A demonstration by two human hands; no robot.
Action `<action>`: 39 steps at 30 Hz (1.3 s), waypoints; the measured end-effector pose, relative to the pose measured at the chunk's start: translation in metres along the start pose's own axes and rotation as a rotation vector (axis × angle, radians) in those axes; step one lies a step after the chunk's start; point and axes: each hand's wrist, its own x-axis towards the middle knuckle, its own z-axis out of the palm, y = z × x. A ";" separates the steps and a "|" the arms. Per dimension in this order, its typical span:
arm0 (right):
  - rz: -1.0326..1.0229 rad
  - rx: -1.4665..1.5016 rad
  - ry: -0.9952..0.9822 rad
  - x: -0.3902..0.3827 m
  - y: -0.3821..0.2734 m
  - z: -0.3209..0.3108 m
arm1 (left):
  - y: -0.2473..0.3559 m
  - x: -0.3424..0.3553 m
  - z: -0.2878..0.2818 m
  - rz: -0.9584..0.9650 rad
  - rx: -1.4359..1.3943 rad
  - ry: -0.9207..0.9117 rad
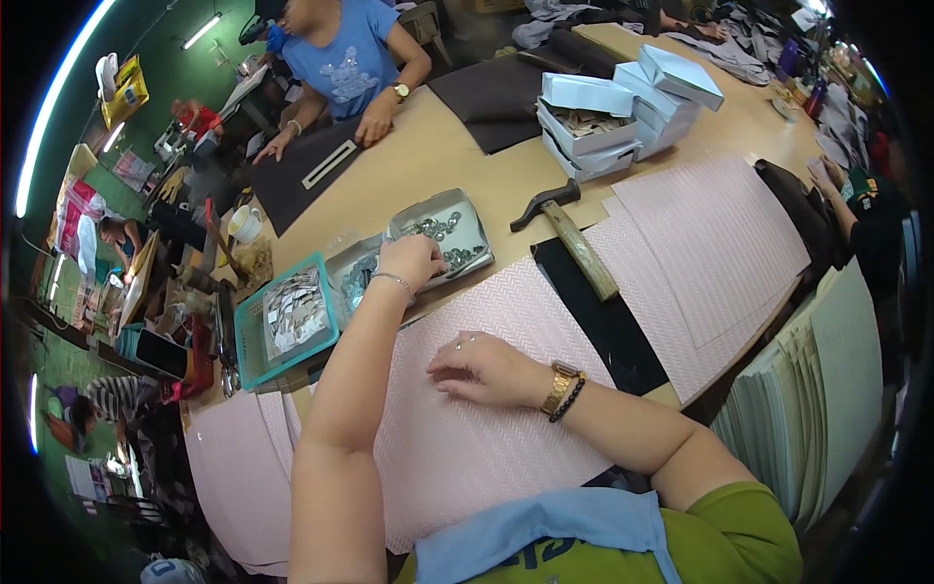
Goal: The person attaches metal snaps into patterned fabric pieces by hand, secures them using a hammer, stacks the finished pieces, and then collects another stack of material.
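My left hand (411,261) dips into a shallow white box (469,206) of small shiny metal pieces (443,229). Its fingers are curled down among them, and whatever they hold is hidden. Beside it a second box part holds clear and bluish small pieces (358,279). My right hand (491,370), with a ring, a gold watch and a dark bead bracelet, rests loosely on a pink sheet with a herringbone pattern (467,438). Its fingers are relaxed and hold nothing.
A teal basket (251,336) with small tags stands left of the boxes. A wooden-handled hammer (582,248) lies on pink sheets (710,243) and black material (593,321). White boxes (584,146) are stacked behind. Across the table, a person in blue (350,68) touches a dark sheet (282,185).
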 end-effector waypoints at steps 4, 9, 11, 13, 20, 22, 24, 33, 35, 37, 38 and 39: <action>0.127 0.066 -0.037 -0.001 -0.005 -0.005 | 0.000 0.000 0.007 0.034 0.023 0.061; 0.121 0.086 0.089 -0.003 -0.005 0.000 | 0.000 -0.010 0.011 0.054 -0.151 0.312; 0.197 0.114 0.129 -0.005 -0.003 0.000 | 0.010 -0.014 0.012 0.050 -0.164 0.283; 0.255 0.270 0.214 -0.002 0.000 0.001 | 0.010 -0.016 0.011 0.034 -0.165 0.265; 0.271 0.292 0.170 -0.003 0.004 0.003 | 0.014 -0.009 0.007 -0.013 -0.057 0.075; 0.267 0.307 0.177 -0.003 0.006 0.004 | 0.018 -0.010 0.006 -0.029 -0.070 0.103; 0.268 0.323 0.190 -0.006 0.011 0.006 | 0.022 -0.010 0.011 -0.028 -0.066 0.173; 0.315 0.323 0.121 -0.003 0.004 0.000 | 0.001 -0.009 0.029 -0.065 -0.190 0.306; 0.271 0.468 0.288 -0.003 0.003 0.003 | 0.011 -0.010 0.031 -0.084 -0.192 0.352; 0.303 0.436 0.307 -0.001 0.004 0.000 | 0.024 -0.018 0.029 -0.026 -0.015 0.382; 0.331 0.403 0.324 -0.001 0.004 0.000 | 0.023 -0.016 0.031 -0.027 -0.015 0.378; 0.315 0.408 0.315 0.004 0.002 0.004 | 0.013 -0.015 0.029 -0.099 -0.078 0.274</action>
